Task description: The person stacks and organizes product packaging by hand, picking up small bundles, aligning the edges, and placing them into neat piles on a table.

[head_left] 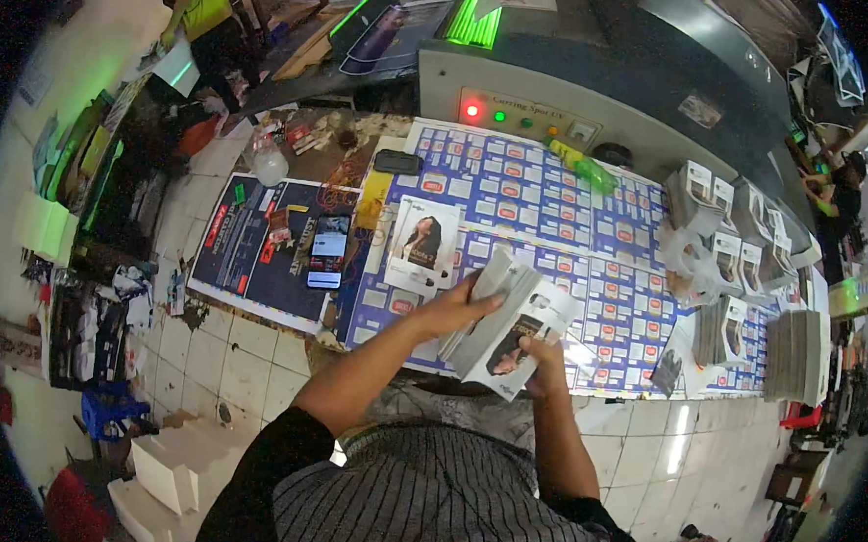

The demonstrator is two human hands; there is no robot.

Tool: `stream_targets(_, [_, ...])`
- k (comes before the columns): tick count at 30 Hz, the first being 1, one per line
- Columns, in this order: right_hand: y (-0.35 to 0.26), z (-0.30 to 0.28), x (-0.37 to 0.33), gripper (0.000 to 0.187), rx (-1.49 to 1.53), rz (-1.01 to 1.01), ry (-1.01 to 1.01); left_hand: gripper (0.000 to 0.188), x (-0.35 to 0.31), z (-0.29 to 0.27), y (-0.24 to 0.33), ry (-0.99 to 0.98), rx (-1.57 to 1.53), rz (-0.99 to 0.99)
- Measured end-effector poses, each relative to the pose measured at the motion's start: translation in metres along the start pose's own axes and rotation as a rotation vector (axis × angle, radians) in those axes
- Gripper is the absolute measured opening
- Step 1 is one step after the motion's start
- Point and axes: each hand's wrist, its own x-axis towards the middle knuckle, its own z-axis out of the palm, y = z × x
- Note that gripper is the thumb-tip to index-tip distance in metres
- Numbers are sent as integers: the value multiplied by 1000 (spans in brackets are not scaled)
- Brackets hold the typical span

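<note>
Between my two hands is a thick stack of printed cards [532, 337], white with a picture on the top one, held tilted over the table's near edge. My left hand [457, 307] grips its left side, fingers over the upper edge. On the right, my right hand [545, 365] is closed on the lower right corner, thumb on the printed face. A single printed sheet [423, 243] with a person's picture lies flat on the table just left of the stack. Further right stands another stack of cards [722, 330].
Blue printed sheets [536, 203] cover the table. Several card stacks [747, 233] and a plastic bag [688, 260] crowd its right side. A lit phone [328, 252], a dark phone [398, 162] and a green bottle [594, 173] lie about. Behind rises a machine with indicator lights [501, 117].
</note>
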Motion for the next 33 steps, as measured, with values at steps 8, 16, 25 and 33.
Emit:
stream_targets(8, [4,-23,-15,47,-16,87,-96,69,-3,44,-12,240,-87,39])
stream_targets(16, [14,-16,-6,45,-7,109,-41,77,8,46,-57,274,-167,-9])
stream_targets(25, [38,-10,9,54,-151,-71,75,85,12,29,-67,30,-281,50])
stream_targets(33, [26,-20,36,90,-650,-209,-96,124,3,-12,-37,-99,73,334])
